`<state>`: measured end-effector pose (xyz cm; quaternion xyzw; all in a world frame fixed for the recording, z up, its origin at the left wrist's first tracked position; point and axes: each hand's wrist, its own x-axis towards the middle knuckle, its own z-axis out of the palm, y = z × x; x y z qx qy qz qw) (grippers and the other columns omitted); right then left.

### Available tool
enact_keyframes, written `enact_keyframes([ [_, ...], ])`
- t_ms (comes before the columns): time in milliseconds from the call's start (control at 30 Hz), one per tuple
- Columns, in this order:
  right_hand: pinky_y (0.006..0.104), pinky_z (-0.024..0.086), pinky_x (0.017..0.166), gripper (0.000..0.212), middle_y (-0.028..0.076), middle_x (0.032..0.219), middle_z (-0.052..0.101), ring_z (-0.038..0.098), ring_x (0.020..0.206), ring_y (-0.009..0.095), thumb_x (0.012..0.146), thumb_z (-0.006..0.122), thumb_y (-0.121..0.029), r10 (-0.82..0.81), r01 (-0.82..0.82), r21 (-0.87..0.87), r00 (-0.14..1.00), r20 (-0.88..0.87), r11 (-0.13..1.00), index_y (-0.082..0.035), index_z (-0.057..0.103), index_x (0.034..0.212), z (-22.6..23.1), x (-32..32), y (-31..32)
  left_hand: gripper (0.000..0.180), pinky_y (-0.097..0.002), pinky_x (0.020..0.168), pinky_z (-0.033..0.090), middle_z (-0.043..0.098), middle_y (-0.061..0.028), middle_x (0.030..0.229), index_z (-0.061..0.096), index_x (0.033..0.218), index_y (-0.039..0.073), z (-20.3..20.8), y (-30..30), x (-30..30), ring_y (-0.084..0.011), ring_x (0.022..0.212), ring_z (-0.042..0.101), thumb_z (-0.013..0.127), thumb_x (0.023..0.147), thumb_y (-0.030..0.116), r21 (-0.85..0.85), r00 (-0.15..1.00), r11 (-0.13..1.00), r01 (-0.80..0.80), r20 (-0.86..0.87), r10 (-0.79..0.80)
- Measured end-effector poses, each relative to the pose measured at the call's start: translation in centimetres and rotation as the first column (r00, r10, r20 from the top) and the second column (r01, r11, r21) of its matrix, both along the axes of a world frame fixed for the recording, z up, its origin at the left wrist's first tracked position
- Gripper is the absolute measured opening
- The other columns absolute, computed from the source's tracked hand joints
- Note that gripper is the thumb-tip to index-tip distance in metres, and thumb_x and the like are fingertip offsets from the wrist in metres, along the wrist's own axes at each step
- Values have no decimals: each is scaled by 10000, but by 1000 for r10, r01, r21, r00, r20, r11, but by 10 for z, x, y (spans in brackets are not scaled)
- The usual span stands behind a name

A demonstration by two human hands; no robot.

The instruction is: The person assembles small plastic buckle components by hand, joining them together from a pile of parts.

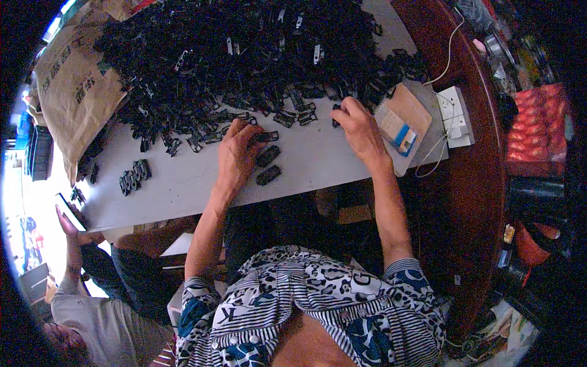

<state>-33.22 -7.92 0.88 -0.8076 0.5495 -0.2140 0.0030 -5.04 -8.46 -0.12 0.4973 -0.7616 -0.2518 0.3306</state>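
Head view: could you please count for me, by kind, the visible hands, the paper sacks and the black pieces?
Wearer's hands, left hand and right hand: 2
Other person's hand: 1
Brown paper sack: 1
Total counted: 4
Black pieces: heaped and overlapping, so I cannot count them.

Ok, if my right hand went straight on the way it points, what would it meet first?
Probably the pile of black parts, lying just beyond your right hand, though depth is hard to judge.
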Motion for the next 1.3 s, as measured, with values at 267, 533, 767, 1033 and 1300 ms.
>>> enact_keyframes([
  [267, 399, 490, 702, 231, 92, 910, 542, 581, 888, 296, 661, 733, -13, -45, 46, -24, 998, 39, 999, -25, 573, 827, -6, 6, 10, 294, -391, 744, 480, 556, -128, 957, 634, 986, 31, -1, -1, 5, -335, 886, 584, 718, 704, 19, 24, 1000, 1000, 4, 28, -5],
  [533, 406, 492, 774, 296, 116, 997, 585, 576, 953, 305, 672, 748, -53, 41, -58, 111, 988, 151, 992, -16, 568, 905, 7, 42, 9, 324, -399, 735, 471, 544, -130, 943, 629, 1006, 40, -3, 0, 8, -339, 876, 576, 709, 694, 1, 4, 998, 1000, 23, -53, -23],
  [767, 393, 468, 824, 381, 119, 952, 575, 551, 942, 310, 648, 738, 12, 293, -324, 47, 901, 319, 945, 2, 600, 1003, 5, 91, -10, 302, -398, 729, 473, 545, -123, 919, 644, 966, 35, -8, -1, 3, -336, 863, 578, 711, 676, -16, 65, 997, 998, -7, -73, 11],
  [1033, 378, 475, 794, 304, 102, 888, 550, 553, 906, 290, 630, 705, 53, 319, -339, 49, 920, 229, 940, 4, 627, 920, 0, 98, -15, 294, -399, 713, 471, 548, -131, 894, 651, 942, 25, -8, -1, 1, -340, 847, 577, 709, 659, -26, -9, 998, 1000, -12, -69, 11],
  [1300, 417, 494, 781, 42, 150, 884, 521, 545, 923, 341, 764, 531, -37, 358, -370, 55, 921, 150, 928, -21, 567, 774, -4, 102, -22, 311, -396, 703, 476, 549, -131, 908, 633, 957, 15, -12, -3, 4, -330, 839, 578, 718, 660, -21, -4, 998, 1000, -21, -59, 21],
])
